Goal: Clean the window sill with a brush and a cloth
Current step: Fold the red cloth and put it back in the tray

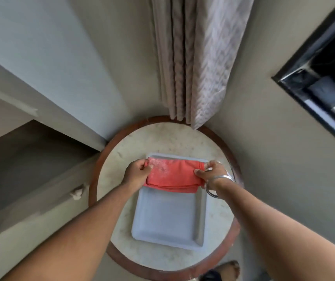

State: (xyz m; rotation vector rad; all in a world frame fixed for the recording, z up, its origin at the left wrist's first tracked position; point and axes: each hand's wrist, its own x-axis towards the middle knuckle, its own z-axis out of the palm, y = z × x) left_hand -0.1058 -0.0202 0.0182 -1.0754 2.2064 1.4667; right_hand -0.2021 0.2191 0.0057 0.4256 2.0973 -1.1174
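Observation:
A folded coral-red cloth [172, 175] with pale dust specks on its top is stretched over the far end of a grey plastic tray [168, 220]. My left hand [137, 172] grips the cloth's left end. My right hand [211, 173], with metal bangles on the wrist, grips its right end. The tray sits on a round marble-topped table [122, 155] with a dark wooden rim. No brush is in view. The window with its black frame [312, 98] is at the upper right.
A patterned beige curtain [195, 57] hangs down to the table's far edge. Walls meet behind the table. A grey ledge [41, 195] runs along the left. A foot [229, 268] shows below the table.

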